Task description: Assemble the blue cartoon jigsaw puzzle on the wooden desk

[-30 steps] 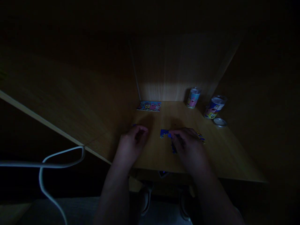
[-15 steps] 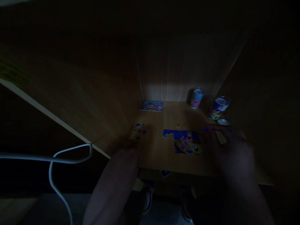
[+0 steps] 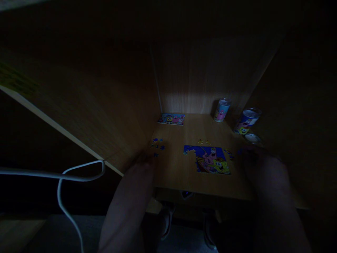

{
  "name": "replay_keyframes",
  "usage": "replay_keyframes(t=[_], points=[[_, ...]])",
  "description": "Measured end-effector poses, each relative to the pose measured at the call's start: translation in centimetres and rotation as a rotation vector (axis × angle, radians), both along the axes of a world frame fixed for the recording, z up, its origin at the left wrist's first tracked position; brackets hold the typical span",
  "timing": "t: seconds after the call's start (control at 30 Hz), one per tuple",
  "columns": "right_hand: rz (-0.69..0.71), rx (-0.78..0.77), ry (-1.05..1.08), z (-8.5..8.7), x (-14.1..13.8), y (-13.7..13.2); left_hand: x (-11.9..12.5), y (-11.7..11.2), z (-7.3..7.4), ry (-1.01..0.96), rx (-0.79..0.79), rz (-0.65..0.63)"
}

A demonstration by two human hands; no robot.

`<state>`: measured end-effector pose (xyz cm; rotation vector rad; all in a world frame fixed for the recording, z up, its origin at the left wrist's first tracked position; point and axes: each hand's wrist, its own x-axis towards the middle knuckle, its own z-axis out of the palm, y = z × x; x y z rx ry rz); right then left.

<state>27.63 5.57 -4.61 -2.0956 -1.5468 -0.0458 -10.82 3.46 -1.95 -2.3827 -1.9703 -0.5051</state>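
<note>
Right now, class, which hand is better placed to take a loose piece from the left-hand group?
Probably the left hand: it is close to those loose pieces, while the right hand is across the puzzle from them.

The left hand (image 3: pixel 140 168) and right hand (image 3: pixel 260 163) are showing bare, as are both forearms (image 3: pixel 125 211); apparently, in this gloom, dark trousers (image 3: pixel 152 225) are ending at pale-edged shoes (image 3: pixel 166 225).

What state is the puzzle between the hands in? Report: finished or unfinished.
Unfinished: the puzzle lacks its lower-left corner in the view, where bare tabletop shows.
</note>
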Motion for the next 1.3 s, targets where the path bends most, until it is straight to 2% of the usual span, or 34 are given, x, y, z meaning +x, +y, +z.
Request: replay_keyframes(t=[0.1,0.27,0.4,0.5,0.6,0.9,1.07,1.3], points=[[0.005,-0.006,-0.017,0.0,0.0,0.1,1.4,1.4,0.3,0.124,-0.076,0.076],[0.013,-0.012,-0.017,0.0,0.0,0.1,3.1,3.3,0.4,0.107,-0.046,0.137],[0.000,0.010,0.002,-0.1,-0.1,0.1,2.1,3.9,-0.1,0.010,-0.025,0.064],[0.008,0.030,-0.020,-0.2,-0.1,0.1,1.7,4.1,-0.3,-0.039,-0.010,0.062],[0.031,0.050,-0.024,-0.2,-0.1,0.2,2.1,4.7,-0.5,-0.063,0.039,0.066],[0.039,0.046,0.000,-0.3,-0.1,0.3,2.6,5.8,-1.5,-0.226,0.101,-0.074],[0.024,0.040,0.005,0.0,-0.3,0.2,2.6,5.7,-1.4,-0.209,0.097,-0.097],[-0.054,-0.008,-0.009,0.1,-0.5,0.1,2.2,5.8,-1.2,-0.298,0.040,-0.137]])
